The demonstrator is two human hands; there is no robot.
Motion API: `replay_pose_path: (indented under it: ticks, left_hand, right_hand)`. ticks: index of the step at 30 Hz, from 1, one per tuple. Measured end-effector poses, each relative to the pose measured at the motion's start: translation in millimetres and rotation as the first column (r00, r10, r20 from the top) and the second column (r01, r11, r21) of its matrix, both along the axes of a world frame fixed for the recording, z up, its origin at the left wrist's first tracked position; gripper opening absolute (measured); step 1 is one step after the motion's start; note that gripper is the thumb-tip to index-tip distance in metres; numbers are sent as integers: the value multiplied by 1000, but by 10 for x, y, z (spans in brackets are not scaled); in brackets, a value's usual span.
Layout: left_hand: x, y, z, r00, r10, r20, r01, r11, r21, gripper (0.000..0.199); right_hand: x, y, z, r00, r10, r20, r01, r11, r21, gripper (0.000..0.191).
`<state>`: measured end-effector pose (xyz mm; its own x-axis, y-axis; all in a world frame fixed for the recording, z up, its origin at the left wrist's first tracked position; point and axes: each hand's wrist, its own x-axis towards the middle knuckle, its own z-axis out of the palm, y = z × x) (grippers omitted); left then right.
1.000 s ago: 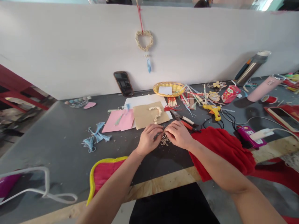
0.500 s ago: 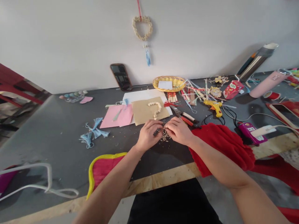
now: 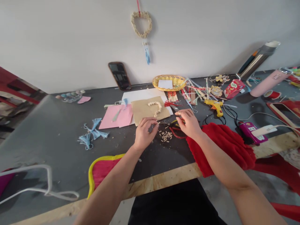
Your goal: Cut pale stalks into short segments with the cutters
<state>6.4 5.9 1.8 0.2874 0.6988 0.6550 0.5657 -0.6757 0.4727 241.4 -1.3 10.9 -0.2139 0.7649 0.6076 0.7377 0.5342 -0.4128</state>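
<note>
Dark tabletop [image 3: 58,134] carries my loose pale pieces [image 3: 165,136]; at their eleven o'clock, a curved strand [image 3: 159,107] lies on brown paper [image 3: 140,110]. At nine, my left hand [image 3: 146,133] pinches one tiny piece [image 3: 158,122]; at two, my right hand [image 3: 189,124] curls, its grip unclear.

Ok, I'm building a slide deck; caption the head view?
Left hand pinching a small pale piece, right hand apart, scattered pieces on the dark table.
</note>
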Motion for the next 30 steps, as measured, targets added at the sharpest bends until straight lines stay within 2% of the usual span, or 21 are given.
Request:
replay_pose_path:
  ticks: [7,14,19,23,26,28,30]
  left_hand:
    - [-53,45,-36,993,97,61,-94,994,-61,5]
    - [-82,67,-44,987,139,79,-136,990,-39,3]
    - [-76,69,-33,983,161,92,-159,987,-32,4]
    - [-81,58,-32,979,169,114,-168,986,-18,4]
    - [-103,67,-47,972,185,146,-185,983,-12,6]
    - [-114,78,-59,966,207,156,-204,978,-35,8]
    - [-117,89,-71,966,212,147,-206,977,-53,10]
  right_hand:
    - [-27,-31,-67,965,47,257,3,982,-191,7]
    - [59,-86,-43,898,61,435,59,965,-256,16]
    - [-16,-67,-94,883,110,456,16,965,-263,17]
    - [-24,-40,-85,940,59,336,47,953,-298,16]
    - [9,10,-86,997,-49,52,63,941,-331,26]
    - [15,50,-109,980,-87,-178,22,941,-338,32]
    - [-1,79,-137,941,-96,-323,-20,941,-338,33]
